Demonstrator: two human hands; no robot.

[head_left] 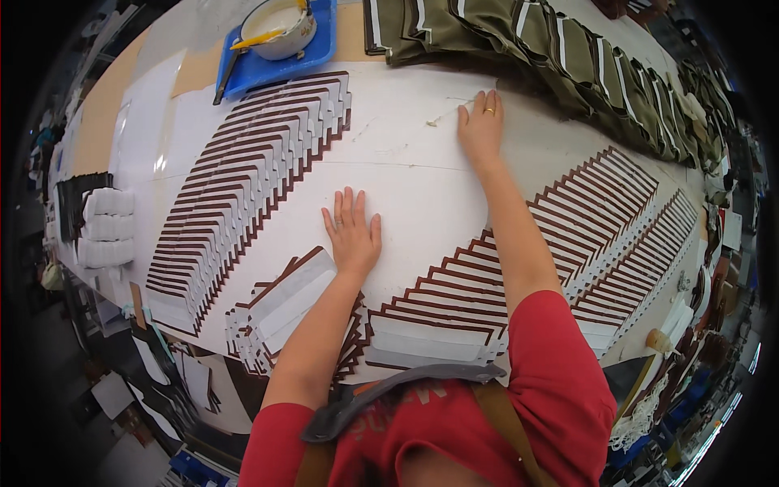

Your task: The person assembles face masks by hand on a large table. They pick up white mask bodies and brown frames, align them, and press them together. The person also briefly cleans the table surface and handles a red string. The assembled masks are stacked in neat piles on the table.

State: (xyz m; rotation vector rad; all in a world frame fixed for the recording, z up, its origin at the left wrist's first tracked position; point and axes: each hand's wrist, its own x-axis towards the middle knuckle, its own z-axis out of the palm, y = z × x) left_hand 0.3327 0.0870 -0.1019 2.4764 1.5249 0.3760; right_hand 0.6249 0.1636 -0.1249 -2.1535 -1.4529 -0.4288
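My left hand (355, 237) lies flat on the white tabletop (422, 195), fingers spread and nothing held. Farther off and to the right, my right hand (482, 130) rests on the same surface with its fingers stretched out; a thin thread scrap (432, 123) lies just left of it. Beneath my left forearm is a loose pile of white panels with brown edges (286, 302). A fanned row of similar panels (243, 178) runs along the left. Another overlapping row (454, 304) spreads at the right, partly covered by my right arm.
At the far left a blue tray (326, 31) carries a white bowl (286, 40) and a yellow-handled tool (256, 40). Olive-green fabric pieces with white strips (560, 57) overlap along the far right edge. Folded white bundles (107, 229) stand at the left edge.
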